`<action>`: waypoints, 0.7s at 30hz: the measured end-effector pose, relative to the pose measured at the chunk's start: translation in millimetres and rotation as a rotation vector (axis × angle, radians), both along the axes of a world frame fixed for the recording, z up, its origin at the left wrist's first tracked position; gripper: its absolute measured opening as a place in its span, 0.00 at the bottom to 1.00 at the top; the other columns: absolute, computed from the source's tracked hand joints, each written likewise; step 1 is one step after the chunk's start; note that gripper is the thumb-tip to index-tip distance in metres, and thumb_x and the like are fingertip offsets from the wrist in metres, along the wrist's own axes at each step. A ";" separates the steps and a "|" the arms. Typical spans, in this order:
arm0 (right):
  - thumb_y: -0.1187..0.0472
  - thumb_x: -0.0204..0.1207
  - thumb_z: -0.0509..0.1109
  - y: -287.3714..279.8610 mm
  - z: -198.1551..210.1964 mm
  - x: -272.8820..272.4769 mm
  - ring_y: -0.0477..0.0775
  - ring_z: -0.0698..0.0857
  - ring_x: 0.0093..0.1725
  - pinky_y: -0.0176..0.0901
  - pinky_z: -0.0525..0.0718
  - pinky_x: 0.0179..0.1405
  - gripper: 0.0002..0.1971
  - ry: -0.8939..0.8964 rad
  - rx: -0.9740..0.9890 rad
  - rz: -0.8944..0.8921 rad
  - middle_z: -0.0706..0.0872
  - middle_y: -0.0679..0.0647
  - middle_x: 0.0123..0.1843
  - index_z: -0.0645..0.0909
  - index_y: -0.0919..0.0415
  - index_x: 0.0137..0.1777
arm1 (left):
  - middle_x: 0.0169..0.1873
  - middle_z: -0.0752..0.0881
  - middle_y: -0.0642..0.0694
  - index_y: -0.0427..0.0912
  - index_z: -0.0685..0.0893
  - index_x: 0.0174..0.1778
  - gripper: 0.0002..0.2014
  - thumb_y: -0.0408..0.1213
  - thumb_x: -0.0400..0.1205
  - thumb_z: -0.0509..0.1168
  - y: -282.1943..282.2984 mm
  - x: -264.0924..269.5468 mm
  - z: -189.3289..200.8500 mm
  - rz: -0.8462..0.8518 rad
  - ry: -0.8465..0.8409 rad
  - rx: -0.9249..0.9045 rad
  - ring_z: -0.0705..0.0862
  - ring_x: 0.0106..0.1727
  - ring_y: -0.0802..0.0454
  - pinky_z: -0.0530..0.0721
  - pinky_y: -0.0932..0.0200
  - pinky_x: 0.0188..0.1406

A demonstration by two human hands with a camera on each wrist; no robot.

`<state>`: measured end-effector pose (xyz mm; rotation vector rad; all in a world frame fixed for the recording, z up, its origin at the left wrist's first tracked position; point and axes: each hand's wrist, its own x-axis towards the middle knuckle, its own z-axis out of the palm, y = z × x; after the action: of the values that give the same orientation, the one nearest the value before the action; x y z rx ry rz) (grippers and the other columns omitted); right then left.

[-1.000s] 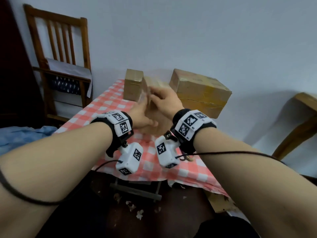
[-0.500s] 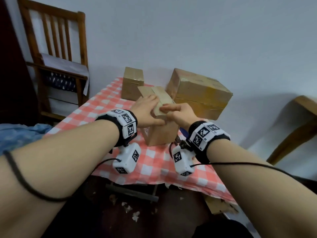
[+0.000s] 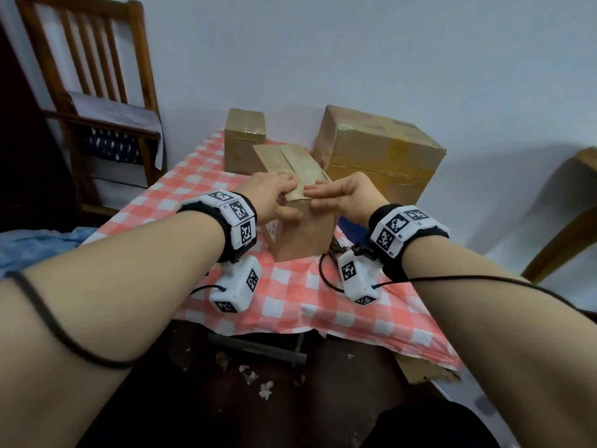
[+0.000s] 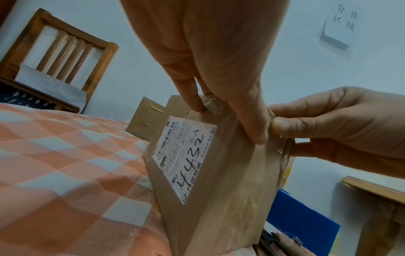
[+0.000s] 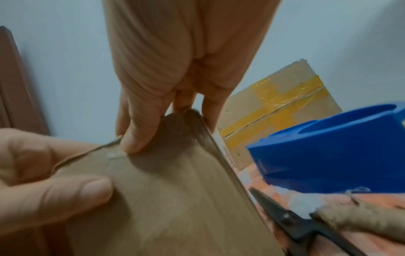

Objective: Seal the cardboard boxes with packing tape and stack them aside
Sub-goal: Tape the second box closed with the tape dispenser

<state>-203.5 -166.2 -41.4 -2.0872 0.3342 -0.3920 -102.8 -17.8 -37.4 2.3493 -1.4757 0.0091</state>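
1. Work item: the small brown cardboard box with a white shipping label (image 3: 300, 221) stands upright on the bench covered by a red-and-white checked cloth (image 3: 290, 295), at the centre of the head view. Its top flaps are closed, and a clear strip of packing tape (image 3: 298, 171) runs along the top seam toward 12 o'clock.

2. Left hand (image 3: 271, 197): the fingers are curled over the near top edge of the box, thumb on the front face. The left wrist view shows a fingertip pressing a wrinkled tape end (image 4: 211, 105) onto the cardboard just above the label (image 4: 184, 155). This hold appears to steady the box while bonding the tape.

3. Right hand (image 3: 342, 197): the thumb presses the front face near the top edge and the other fingers wrap the top corner, gripping the box from 3 o'clock. The two hands nearly meet at the seam, probably so that the tape end folds down flat over the edge.

4. Tools: a blue plastic tape dispenser (image 5: 328, 155) and small black scissors with a cord-wrapped handle (image 5: 306, 223) lie on the cloth just beside the box at 4 o'clock, within reach for the next strip.

5. Other boxes: a large brown cardboard box with yellow tape (image 3: 381, 156) sits at 1 o'clock against the wall; a smaller taped brown box (image 3: 244, 140) stands at 11 o'clock. Both look sealed already.

6. Judgement: sealing of the held box is nearly complete; stacking aside is not yet done.
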 end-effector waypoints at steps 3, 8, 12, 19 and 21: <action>0.85 0.68 0.68 -5.7 10.5 -1.8 0.48 0.78 0.69 0.24 0.74 0.62 0.19 0.051 0.023 0.020 0.86 0.62 0.58 0.82 0.76 0.59 | 0.76 0.71 0.40 0.33 0.72 0.75 0.32 0.46 0.78 0.70 -0.4 0.2 0.4 0.006 0.003 0.009 0.67 0.77 0.48 0.60 0.61 0.69; 0.67 0.62 0.83 5.6 6.7 5.5 0.45 0.87 0.50 0.26 0.83 0.51 0.14 -0.016 0.020 -0.103 0.91 0.59 0.49 0.89 0.71 0.47 | 0.74 0.73 0.40 0.33 0.76 0.72 0.30 0.47 0.77 0.71 0.0 -0.5 0.0 0.028 0.000 0.018 0.70 0.75 0.47 0.64 0.58 0.69; 0.74 0.66 0.78 6.0 1.6 1.2 0.50 0.87 0.54 0.33 0.84 0.57 0.13 -0.040 -0.009 -0.077 0.89 0.59 0.51 0.87 0.74 0.51 | 0.76 0.71 0.40 0.33 0.73 0.74 0.32 0.47 0.78 0.70 0.4 -1.2 1.1 0.016 0.001 0.047 0.68 0.77 0.47 0.62 0.60 0.69; 0.69 0.66 0.80 5.0 8.1 3.0 0.48 0.86 0.57 0.21 0.81 0.46 0.13 0.031 -0.045 -0.069 0.90 0.55 0.51 0.89 0.70 0.51 | 0.75 0.72 0.43 0.37 0.75 0.73 0.41 0.57 0.66 0.66 0.0 0.3 2.1 0.035 0.000 0.067 0.70 0.75 0.48 0.65 0.61 0.68; 0.64 0.63 0.83 5.0 5.0 5.2 0.52 0.88 0.54 0.36 0.85 0.57 0.13 0.001 -0.125 -0.096 0.91 0.57 0.49 0.89 0.68 0.47 | 0.76 0.71 0.44 0.39 0.74 0.74 0.43 0.57 0.64 0.61 -0.3 -2.2 3.8 0.053 0.018 0.062 0.69 0.76 0.48 0.65 0.62 0.69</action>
<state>-198.3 -161.3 -36.4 -2.1984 0.4210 -0.4801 -105.0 -18.1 -33.7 2.4311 -1.4247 -0.0445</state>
